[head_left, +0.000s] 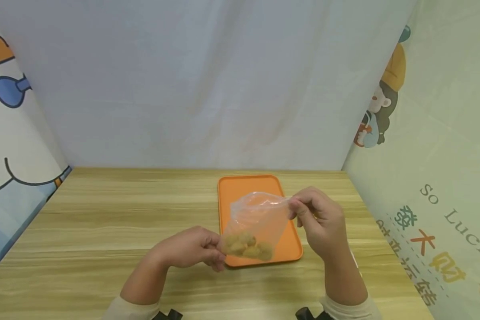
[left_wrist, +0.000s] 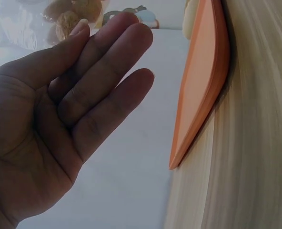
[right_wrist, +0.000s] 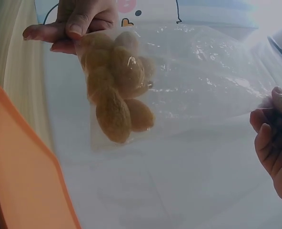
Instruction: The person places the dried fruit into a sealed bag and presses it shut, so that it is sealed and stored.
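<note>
A clear plastic bag (head_left: 260, 213) hangs tilted above an orange tray (head_left: 246, 184), stretched between both hands. Several brownish oval pieces (right_wrist: 126, 71), with wrinkled skins like dried fruit or nuts, lie bunched at the bag's lower end. My left hand (head_left: 192, 248) pinches a lower corner of the bag between thumb and forefinger. In the left wrist view its other fingers (left_wrist: 105, 78) extend loosely away from the bag. Up at the other end, my right hand (head_left: 322, 220) pinches the bag's upper corner, its remaining fingers curled.
The tray lies flat on a wood-grain table (head_left: 144, 200), right of the middle. A pale yellowish object (left_wrist: 189, 20) shows at the tray in the left wrist view; its kind is unclear. A white cloth (head_left: 184, 89) hangs behind, and printed cloths (head_left: 444, 155) flank the table.
</note>
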Action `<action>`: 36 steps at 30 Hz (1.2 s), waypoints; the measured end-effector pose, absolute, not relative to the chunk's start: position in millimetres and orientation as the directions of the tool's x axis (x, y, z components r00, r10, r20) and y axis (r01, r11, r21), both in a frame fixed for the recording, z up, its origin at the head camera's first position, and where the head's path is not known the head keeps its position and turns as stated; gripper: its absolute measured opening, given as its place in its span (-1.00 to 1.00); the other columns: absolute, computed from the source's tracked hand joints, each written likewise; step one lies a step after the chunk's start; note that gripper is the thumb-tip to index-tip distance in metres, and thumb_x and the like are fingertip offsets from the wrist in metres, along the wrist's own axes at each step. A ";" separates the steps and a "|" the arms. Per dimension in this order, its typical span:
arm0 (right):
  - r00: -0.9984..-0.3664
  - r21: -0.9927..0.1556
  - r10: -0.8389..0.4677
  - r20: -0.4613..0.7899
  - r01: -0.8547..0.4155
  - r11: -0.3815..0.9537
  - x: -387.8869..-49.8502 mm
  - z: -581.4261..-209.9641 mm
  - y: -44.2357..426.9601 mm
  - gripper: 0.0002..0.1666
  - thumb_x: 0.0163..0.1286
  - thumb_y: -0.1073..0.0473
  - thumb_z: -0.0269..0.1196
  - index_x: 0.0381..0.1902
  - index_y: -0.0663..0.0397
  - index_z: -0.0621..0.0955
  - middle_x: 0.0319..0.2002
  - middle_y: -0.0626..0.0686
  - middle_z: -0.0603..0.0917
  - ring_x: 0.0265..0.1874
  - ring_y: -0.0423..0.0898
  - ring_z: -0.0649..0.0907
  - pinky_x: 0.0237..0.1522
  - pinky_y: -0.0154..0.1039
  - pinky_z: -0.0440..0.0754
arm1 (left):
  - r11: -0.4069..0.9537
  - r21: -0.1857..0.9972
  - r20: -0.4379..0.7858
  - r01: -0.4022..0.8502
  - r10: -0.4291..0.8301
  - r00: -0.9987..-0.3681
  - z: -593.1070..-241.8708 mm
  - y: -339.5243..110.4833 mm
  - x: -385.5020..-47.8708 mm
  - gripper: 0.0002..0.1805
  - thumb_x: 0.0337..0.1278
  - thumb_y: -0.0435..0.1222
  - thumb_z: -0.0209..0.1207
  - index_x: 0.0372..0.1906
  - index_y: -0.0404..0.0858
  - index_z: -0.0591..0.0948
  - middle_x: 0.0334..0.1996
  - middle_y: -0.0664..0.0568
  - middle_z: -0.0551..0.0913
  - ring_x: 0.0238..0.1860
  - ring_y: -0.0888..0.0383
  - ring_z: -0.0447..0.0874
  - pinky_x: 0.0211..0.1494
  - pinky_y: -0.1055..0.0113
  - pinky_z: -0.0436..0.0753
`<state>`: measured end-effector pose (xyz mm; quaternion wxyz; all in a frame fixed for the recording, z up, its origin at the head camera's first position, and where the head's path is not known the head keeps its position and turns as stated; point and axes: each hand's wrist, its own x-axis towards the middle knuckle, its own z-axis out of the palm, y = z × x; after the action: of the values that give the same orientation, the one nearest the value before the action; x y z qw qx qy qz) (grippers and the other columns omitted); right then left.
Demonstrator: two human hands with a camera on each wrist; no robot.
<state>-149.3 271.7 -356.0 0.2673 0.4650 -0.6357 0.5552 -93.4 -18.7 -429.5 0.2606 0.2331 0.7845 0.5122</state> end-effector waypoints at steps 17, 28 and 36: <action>-0.327 -0.335 -0.405 0.854 -0.941 0.052 -145.6 -360.2 257.1 -0.74 0.44 0.20 0.18 -0.43 0.24 0.57 -0.49 0.03 0.57 -0.57 -0.19 0.51 -0.52 -0.52 0.50 | 0.185 0.959 0.113 0.216 0.450 -0.886 -416.5 -25.7 -95.2 -0.64 0.47 -0.12 0.03 0.28 0.03 0.47 0.16 0.13 0.58 0.19 0.14 0.57 0.18 0.24 0.59; -0.369 -0.384 -0.322 0.872 -0.923 0.017 -146.4 -367.6 236.5 -0.76 0.40 0.24 0.22 -0.46 0.28 0.57 -0.53 0.09 0.58 -0.61 -0.18 0.52 -0.57 -0.46 0.52 | 0.127 0.932 0.292 0.338 0.288 -0.912 -409.9 -22.8 -96.4 -0.81 0.41 -0.26 0.10 0.03 -0.12 0.61 0.00 0.03 0.66 -0.06 0.13 0.67 0.05 0.23 0.66; -0.394 -0.412 -0.325 0.860 -0.911 0.015 -147.4 -370.9 234.8 -0.84 0.36 0.33 0.24 -0.44 0.28 0.58 -0.52 0.08 0.58 -0.58 -0.21 0.52 -0.57 -0.44 0.51 | 0.170 0.896 0.379 0.410 0.186 -0.906 -405.7 -26.5 -94.2 -0.95 0.36 -0.25 0.16 -0.27 -0.11 0.57 0.07 0.06 0.68 -0.02 0.15 0.71 0.00 0.26 0.68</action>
<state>-147.4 234.8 -370.9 0.2822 0.4725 -0.6541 0.5189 -94.2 -26.5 -405.7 -0.0911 0.1962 0.7593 0.6138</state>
